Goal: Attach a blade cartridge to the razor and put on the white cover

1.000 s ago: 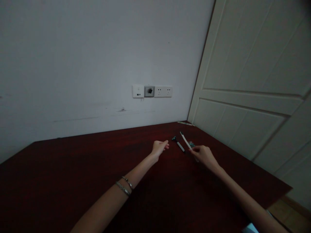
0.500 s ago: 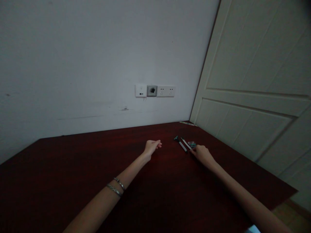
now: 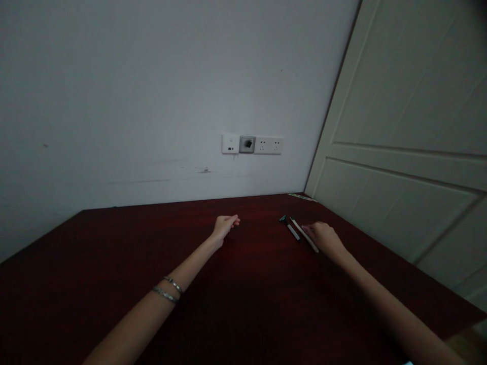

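My left hand is held over the middle of the dark red table, its fingers curled closed with nothing showing in them. At the right, my right hand is low over the table, its fingertips pressed together beside a slim white stick with a dark tip. What the fingertips hold, if anything, is hidden. Left of the stick lies a razor with a green head and a grey handle, roughly parallel to it. The small clear packet seen before is out of sight.
A thin patterned strip lies at the table's far right corner. Behind the table is a white wall with sockets and a plug-like black piece. A pale panelled door stands along the right edge.
The view has turned slightly left. My right hand has moved off the white stick's near end toward where the clear packet was, and the packet no longer shows. The left hand stays closed.
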`<state>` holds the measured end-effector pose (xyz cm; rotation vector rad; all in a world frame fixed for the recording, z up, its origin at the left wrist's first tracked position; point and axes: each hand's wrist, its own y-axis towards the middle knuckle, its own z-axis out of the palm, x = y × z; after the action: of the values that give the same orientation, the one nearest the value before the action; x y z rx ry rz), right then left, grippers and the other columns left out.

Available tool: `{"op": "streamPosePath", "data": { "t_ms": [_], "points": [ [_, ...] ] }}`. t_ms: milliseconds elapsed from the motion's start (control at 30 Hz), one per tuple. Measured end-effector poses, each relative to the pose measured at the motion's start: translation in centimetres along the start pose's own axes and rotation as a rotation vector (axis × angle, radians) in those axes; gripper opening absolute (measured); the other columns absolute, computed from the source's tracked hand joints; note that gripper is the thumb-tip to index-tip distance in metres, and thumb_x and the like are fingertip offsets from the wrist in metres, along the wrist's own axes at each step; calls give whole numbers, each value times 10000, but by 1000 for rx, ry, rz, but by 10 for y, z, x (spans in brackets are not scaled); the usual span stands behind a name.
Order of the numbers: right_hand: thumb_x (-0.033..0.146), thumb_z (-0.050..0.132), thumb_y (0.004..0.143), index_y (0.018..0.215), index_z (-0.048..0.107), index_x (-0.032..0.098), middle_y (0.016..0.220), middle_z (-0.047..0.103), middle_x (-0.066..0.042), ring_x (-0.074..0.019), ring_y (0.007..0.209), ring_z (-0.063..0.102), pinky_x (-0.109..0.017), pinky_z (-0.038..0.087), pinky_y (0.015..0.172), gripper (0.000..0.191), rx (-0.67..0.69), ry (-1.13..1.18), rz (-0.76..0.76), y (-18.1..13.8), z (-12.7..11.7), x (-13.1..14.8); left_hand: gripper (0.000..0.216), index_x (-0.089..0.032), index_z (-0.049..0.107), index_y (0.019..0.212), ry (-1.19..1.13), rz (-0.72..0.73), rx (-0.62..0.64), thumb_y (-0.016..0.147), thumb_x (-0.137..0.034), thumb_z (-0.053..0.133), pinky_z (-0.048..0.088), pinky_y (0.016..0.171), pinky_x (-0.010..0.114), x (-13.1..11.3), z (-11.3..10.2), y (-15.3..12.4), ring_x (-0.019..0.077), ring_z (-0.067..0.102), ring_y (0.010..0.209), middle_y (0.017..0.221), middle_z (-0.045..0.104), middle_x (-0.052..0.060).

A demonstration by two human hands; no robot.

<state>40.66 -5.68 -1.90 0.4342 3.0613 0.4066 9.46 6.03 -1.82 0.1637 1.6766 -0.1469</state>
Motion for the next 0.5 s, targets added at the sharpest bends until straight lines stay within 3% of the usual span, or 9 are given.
{"op": "streamPosePath", "data": {
  "t_ms": [67,133,267,400,500],
  "points": [
    [315,396,857,883,677,140,921,656,-144,-252,865,626,-301,445,731,333,-15,57,-29,10,-7,-14,286,-95,696,758,9,2,-46,700,-351,582,321,506,192,1,-17,3,98,504,584,765,682,93],
    [275,477,795,1009,654,132,1043,634,-133,-247,969,591,-293,432,820,312,15,149,-149,22,-9,-32,290,-98,695,757,18,3,-95,692,-355,577,322,503,195,4,-36,5,103,510,583,766,683,92],
    [210,575,654,1193,552,104,1185,566,-144,-254,1075,535,-309,389,932,550,178,276,-305,37,0,-60,300,-103,689,721,36,2,-182,649,-378,593,324,492,203,13,-73,8,120,525,585,739,681,88],
    [156,591,546,1311,425,96,1301,474,-154,-280,1181,448,-346,335,1000,786,324,318,-317,45,15,-66,298,-108,677,702,45,11,-249,625,-385,598,331,480,202,25,-97,9,121,531,581,720,673,77],
    [177,591,541,1331,398,110,1339,438,-146,-288,1217,411,-369,311,1020,815,380,357,-319,52,22,-64,300,-108,670,693,47,20,-271,621,-390,599,355,475,205,32,-106,10,123,537,582,714,667,74]
  ]
}}
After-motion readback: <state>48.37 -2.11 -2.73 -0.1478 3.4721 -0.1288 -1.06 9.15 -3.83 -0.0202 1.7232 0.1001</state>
